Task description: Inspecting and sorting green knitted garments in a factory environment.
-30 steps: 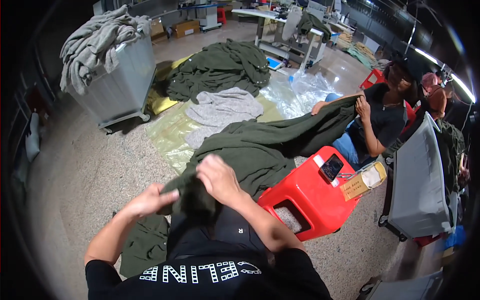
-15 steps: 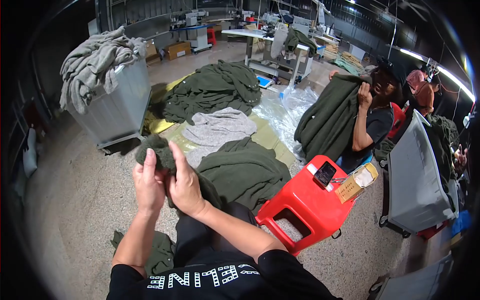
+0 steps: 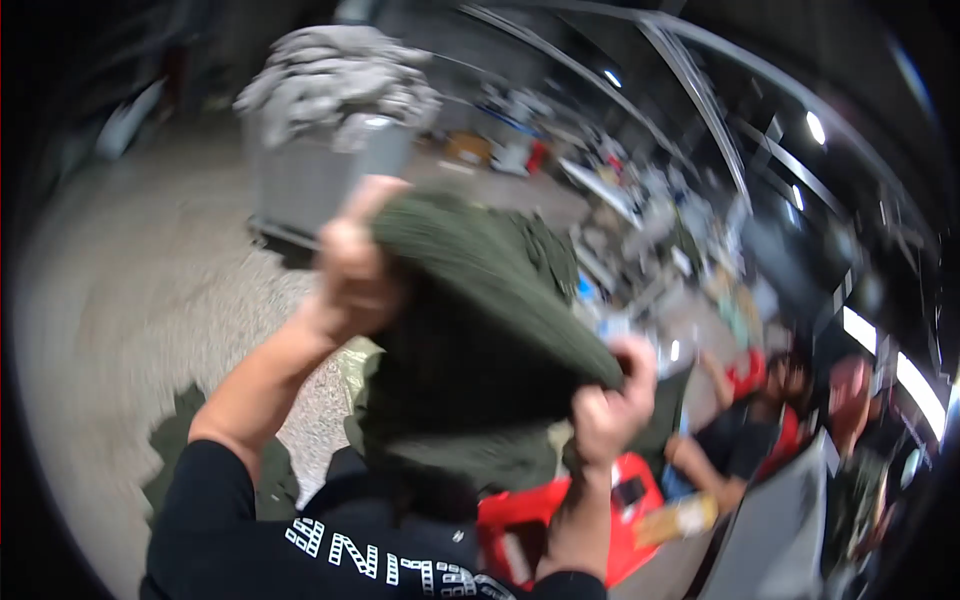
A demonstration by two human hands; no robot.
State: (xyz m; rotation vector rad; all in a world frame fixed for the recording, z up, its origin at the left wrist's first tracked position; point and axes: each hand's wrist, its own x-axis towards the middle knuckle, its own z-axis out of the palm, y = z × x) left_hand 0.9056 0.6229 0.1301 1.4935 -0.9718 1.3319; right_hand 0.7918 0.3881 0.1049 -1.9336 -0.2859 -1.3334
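A dark green knit garment (image 3: 480,270) is stretched between my two raised hands, and motion blurs it. My left hand (image 3: 355,265) is closed on its upper left edge. Lower and to the right, my right hand (image 3: 615,395) grips the other end of the same edge. The cloth hangs in a wide fold over my lap and hides most of what lies behind it. Just beyond it, part of a dark green garment pile (image 3: 550,250) shows.
A red stool (image 3: 625,540) beside my right forearm carries a phone (image 3: 628,490) and a small yellowish box (image 3: 677,522). Grey garments (image 3: 330,80) overfill a wheeled bin (image 3: 310,190) at far left. Dark green cloth (image 3: 180,450) lies by my left elbow. A co-worker (image 3: 740,430) sits at right.
The bunched green knit has been opened out between my hands. My hands have risen and moved wide apart, the right one going far to the right. The view has tilted and swung.
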